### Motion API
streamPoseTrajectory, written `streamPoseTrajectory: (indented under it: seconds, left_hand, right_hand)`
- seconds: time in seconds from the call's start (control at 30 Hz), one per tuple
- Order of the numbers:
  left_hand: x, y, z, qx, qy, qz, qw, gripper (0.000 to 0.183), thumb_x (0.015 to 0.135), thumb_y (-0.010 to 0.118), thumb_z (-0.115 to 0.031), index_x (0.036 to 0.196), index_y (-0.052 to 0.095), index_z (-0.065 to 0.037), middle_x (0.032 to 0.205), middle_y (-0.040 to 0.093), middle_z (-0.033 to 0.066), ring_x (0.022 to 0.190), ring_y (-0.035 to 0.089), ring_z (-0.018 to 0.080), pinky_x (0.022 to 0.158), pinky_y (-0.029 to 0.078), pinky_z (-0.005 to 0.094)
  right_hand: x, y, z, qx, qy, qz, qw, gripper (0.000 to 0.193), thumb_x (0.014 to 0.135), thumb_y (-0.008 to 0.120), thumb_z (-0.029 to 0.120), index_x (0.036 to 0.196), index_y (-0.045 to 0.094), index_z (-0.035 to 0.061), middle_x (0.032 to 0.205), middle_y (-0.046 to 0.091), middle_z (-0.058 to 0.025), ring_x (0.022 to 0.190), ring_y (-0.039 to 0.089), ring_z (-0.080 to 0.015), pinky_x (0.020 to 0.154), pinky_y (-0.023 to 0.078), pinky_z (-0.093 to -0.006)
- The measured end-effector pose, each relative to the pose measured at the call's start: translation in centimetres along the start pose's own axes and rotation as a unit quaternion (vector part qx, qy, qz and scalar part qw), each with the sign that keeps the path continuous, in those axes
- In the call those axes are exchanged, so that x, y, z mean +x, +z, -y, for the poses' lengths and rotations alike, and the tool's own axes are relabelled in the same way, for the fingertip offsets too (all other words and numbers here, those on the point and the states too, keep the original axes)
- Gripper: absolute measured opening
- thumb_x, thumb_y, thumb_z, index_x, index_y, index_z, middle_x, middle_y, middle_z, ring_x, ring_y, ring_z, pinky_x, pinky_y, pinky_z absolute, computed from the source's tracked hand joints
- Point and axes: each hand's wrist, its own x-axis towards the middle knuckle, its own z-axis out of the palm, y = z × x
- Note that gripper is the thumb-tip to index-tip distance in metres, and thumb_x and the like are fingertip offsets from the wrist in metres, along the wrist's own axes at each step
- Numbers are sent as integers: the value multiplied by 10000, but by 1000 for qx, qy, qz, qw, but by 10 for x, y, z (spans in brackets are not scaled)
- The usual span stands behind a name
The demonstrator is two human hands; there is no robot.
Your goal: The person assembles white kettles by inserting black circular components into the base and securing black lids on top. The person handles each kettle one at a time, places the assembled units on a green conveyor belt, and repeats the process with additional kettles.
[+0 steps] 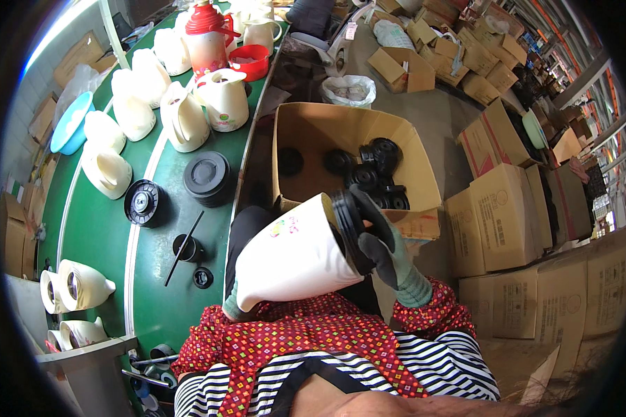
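Striped top [438,361] and, over it, a red patterned apron [292,330] lie nearest, at 6 o'clock. Just above the apron, near the middle of the view, a white jug [285,260] lies tilted, its wide end toward 2 o'clock and its narrow end toward 8. At the wide end sits a black ring [348,226]; I cannot tell whether it is fully seated. The right hand [386,243], in a green glove with dark fingers, is clamped on the ring, fingers above and thumb lower down. Of the left hand [234,306], at the jug's narrow end, little more than a green cuff shows; I cannot tell how its fingers are set. Round the jug, at 1 o'clock, stands an open box [295,125] with black parts [365,177] inside. On the green table [163,299], at 9 o'clock, a stick [195,226] lies across a small cup [197,251], with a cap [203,278] near it. Two black discs [209,174] are at 10, and beyond them more white jugs [133,115]. Farther off, at 11, stands a red-topped flask [207,52] beside a red tub [254,69]; cartons [501,222] are stacked at 3.
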Motion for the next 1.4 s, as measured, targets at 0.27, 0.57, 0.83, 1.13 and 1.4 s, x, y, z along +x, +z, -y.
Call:
streamPoseTrajectory:
  seconds: [0.27, 0.57, 0.83, 1.13, 1.4]
  left_hand:
    - [-2, -8, -3, -15, -13, -7, 1000, 568, 946, 772, -123, 1448, 537, 1, 1409, 658, 190, 1265, 675, 293, 1066, 562, 432]
    - [-3, -19, -8, -30, -19, -14, 999, 527, 936, 776, -113, 1409, 573, 0, 1387, 673, 192, 1238, 694, 300, 1041, 576, 437]
    - [7, -31, -25, -177, -68, -141, 972, 491, 927, 780, -104, 1373, 605, 0, 1367, 687, 194, 1215, 710, 305, 1019, 589, 441]
    - [8, -47, -67, -114, 3, -43, 993, 439, 928, 788, -124, 1323, 639, -4, 1318, 713, 169, 1182, 712, 272, 1009, 572, 407]
    - [23, -61, -75, 1, 38, -98, 995, 430, 896, 771, -133, 1293, 673, -1, 1273, 727, 199, 1118, 726, 313, 978, 569, 412]
  right_hand:
    - [6, 0, -5, -286, -167, 34, 943, 972, 880, 782, 611, 1616, 486, 49, 1674, 375, -273, 1534, 382, -463, 1264, 290, -552]
    - [8, 6, -6, -235, -242, 78, 938, 993, 842, 794, 637, 1605, 507, 71, 1690, 330, -309, 1541, 355, -505, 1256, 278, -597]
    - [4, 11, -50, 161, 25, 4, 987, 681, 1074, 631, 314, 1644, 399, 22, 1692, 393, -157, 1529, 428, -286, 1288, 307, -413]
    - [12, -13, -40, -208, -220, 110, 947, 918, 1078, 585, 519, 1723, 173, 14, 1782, 169, -254, 1651, 175, -403, 1325, 162, -468]
    - [21, 30, -79, 199, -71, 82, 974, 715, 1129, 564, 305, 1710, 239, 43, 1764, 272, -114, 1612, 289, -243, 1333, 196, -389]
